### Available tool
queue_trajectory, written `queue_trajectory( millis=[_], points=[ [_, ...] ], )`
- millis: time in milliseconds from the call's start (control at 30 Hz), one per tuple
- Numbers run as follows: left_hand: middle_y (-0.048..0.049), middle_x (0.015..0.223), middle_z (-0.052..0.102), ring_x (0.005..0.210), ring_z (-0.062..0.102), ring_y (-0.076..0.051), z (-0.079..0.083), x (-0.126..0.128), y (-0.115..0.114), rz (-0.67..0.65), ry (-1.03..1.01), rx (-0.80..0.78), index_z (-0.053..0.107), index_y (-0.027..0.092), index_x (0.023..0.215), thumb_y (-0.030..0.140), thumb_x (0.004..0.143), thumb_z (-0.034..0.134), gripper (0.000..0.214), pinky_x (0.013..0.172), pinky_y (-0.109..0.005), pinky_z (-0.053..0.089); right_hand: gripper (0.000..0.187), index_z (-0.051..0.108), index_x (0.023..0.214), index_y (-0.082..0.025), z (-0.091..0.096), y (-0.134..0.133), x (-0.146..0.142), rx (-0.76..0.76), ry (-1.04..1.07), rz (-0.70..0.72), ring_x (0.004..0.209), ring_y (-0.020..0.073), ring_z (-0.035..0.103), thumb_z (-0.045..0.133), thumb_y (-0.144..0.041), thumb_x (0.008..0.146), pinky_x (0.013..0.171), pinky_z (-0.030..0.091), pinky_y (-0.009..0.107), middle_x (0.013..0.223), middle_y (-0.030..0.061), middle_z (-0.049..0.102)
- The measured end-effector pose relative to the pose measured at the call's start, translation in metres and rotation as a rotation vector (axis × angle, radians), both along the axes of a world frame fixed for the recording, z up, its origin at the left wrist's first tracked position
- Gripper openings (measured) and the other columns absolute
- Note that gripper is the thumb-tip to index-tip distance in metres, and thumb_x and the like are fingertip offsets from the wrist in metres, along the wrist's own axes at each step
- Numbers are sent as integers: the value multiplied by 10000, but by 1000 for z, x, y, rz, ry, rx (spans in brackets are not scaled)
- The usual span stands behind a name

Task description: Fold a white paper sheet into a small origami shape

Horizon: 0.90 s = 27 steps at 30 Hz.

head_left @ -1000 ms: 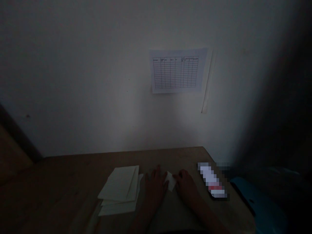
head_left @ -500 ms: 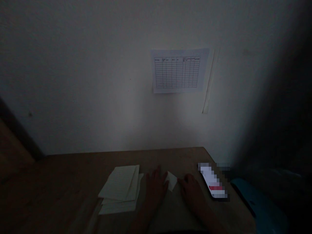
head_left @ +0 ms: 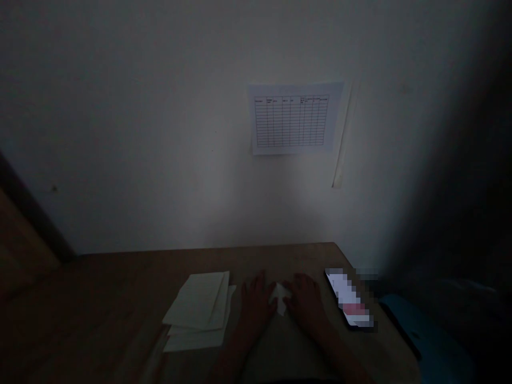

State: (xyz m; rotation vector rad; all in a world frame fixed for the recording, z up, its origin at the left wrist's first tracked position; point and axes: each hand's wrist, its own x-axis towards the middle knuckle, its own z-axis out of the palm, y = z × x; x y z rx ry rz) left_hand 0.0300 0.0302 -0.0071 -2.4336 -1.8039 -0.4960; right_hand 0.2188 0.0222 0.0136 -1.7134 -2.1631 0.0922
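Note:
A small folded piece of white paper [head_left: 281,296] lies on the wooden table between my two hands. My left hand [head_left: 257,298] rests at its left edge, thumb on the paper and the other fingers stretched forward on the wood. From the right, my right hand [head_left: 304,297] holds the paper's other edge with thumb and forefinger. Parts of the paper are hidden under the fingertips. To the left of my left hand lies a loose stack of white paper sheets [head_left: 200,300]. The light is dim, so fine folds are hard to make out.
A phone [head_left: 347,297] with a lit, blurred screen lies near the right edge of the wooden table [head_left: 120,288]. Beyond that edge is a blue chair [head_left: 428,336]. A printed table sheet [head_left: 294,120] hangs on the wall behind.
My right hand has moved left and slightly forward onto the folded paper, its thumb now near my left thumb. The left hand stays almost in place.

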Motion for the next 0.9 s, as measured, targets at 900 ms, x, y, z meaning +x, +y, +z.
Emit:
queue_trajectory(
  millis=[900],
  points=[
    [-69, 1459, 510, 1268, 493, -326, 25, -36, -49, -90, 73, 39, 616, 389, 1265, 315, 904, 572, 372, 1089, -660, 259, 311, 619, 1237, -430, -8, 14, -4, -27, 13, 28, 1336, 300, 394, 529, -379, 944, 1114, 195, 563, 1375, 75, 518]
  ],
)
